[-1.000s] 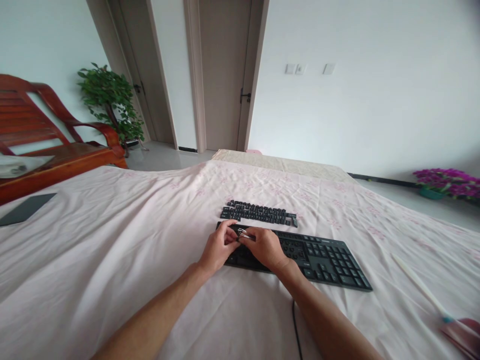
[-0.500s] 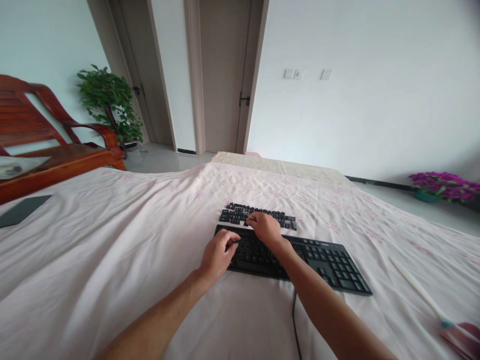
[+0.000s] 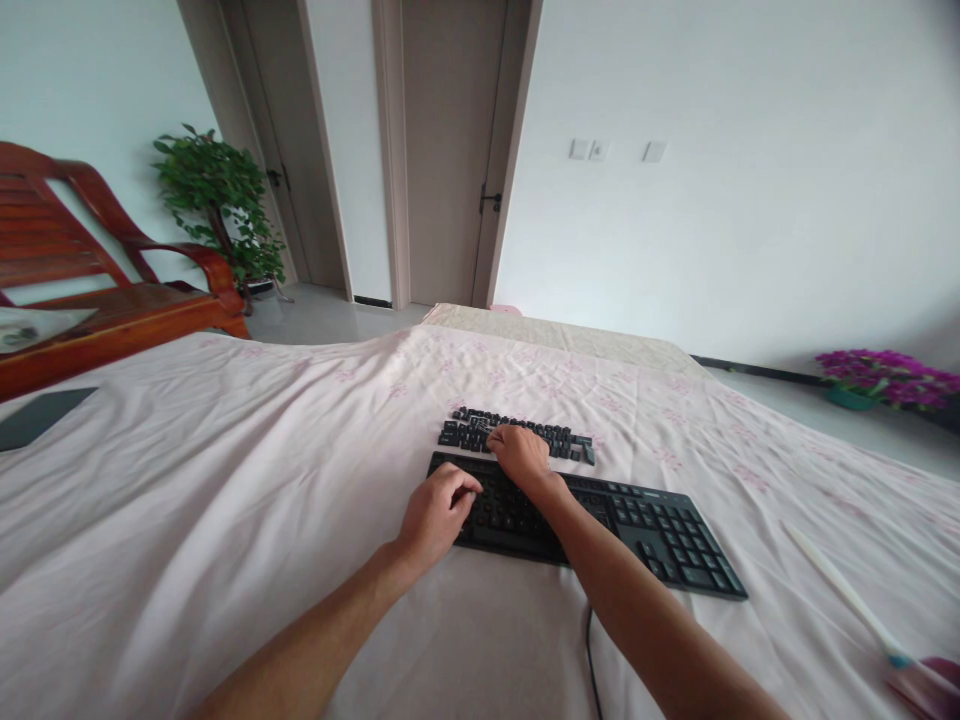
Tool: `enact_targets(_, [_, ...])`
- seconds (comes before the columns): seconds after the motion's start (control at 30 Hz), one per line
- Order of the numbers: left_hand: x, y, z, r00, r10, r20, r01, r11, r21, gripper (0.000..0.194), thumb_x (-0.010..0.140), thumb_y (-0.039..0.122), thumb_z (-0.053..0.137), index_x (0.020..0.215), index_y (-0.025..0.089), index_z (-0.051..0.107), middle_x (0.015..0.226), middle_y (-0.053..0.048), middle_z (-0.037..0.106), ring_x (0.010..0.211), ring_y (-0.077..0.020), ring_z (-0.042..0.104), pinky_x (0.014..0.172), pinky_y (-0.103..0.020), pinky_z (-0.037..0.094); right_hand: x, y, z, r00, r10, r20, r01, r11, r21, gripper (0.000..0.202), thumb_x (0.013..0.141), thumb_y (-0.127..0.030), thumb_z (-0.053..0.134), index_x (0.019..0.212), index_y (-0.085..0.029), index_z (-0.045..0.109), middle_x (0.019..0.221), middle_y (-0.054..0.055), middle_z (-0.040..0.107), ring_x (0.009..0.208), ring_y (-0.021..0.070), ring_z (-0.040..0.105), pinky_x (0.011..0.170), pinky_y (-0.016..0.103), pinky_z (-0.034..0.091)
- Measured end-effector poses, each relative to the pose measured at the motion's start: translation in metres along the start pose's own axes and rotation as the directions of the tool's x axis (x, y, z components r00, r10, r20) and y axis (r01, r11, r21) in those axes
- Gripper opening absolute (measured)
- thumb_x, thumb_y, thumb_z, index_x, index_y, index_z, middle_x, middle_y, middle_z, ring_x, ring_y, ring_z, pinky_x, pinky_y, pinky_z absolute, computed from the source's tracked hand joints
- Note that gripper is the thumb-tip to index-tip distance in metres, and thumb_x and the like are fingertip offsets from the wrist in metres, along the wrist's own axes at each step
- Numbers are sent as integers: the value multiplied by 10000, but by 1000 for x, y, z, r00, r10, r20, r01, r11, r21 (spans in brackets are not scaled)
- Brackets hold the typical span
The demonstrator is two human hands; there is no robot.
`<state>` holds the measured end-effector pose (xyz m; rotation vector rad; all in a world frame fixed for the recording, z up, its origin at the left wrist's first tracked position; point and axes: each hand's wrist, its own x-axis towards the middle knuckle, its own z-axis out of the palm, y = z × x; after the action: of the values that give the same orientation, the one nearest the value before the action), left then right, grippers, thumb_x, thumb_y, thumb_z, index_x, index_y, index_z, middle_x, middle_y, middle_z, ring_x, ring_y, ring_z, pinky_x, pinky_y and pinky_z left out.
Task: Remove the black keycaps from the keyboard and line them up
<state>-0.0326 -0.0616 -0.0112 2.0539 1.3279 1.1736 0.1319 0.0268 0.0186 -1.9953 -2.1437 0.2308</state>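
Note:
A black keyboard [image 3: 652,520] lies at a slant on the cloth, its left part stripped of keycaps and its right part still bearing them. Behind it, loose black keycaps [image 3: 559,440] are laid out in rows. My left hand [image 3: 439,505] rests at the keyboard's left end, thumb and fingertips pinched together; what is between them, if anything, is too small to make out. Reaching across the keyboard, my right hand [image 3: 521,455] has its fingers closed down at the front of the keycap rows, and its fingertips are partly hidden.
A pale pink flowered cloth [image 3: 315,500] covers the surface. The keyboard's cable [image 3: 591,650] runs toward me. A white-handled brush [image 3: 847,595] lies at the right, and a dark flat object [image 3: 45,415] at the left edge. A wooden chair [image 3: 112,260] stands beyond.
My right hand has shifted slightly left along the keycap rows. My left hand stays almost in place, and the camera view has moved a little.

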Motion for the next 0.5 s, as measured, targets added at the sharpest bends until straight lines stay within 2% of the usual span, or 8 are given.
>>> enact_targets(0.27, [-1, 0, -1, 1000, 4, 0, -4, 1000, 12, 188, 790, 67, 511, 827, 203, 635, 851, -9, 608, 835, -137, 585, 764, -245, 446, -2, 1, 2, 1000, -11, -23, 11, 1000, 16, 223, 854, -350, 508, 913, -264, 705, 918, 60, 715, 878, 222, 641, 695, 270, 394])
enact_targets(0.5, [-2, 2, -1, 1000, 7, 14, -7, 1000, 16, 175, 796, 75, 527, 835, 204, 638, 860, -4, 607, 794, -127, 576, 747, -246, 447, -16, 4, -17, 994, -30, -108, 43, 992, 116, 357, 931, -411, 408, 867, -199, 688, 865, 84, 707, 845, 199, 640, 705, 244, 391])
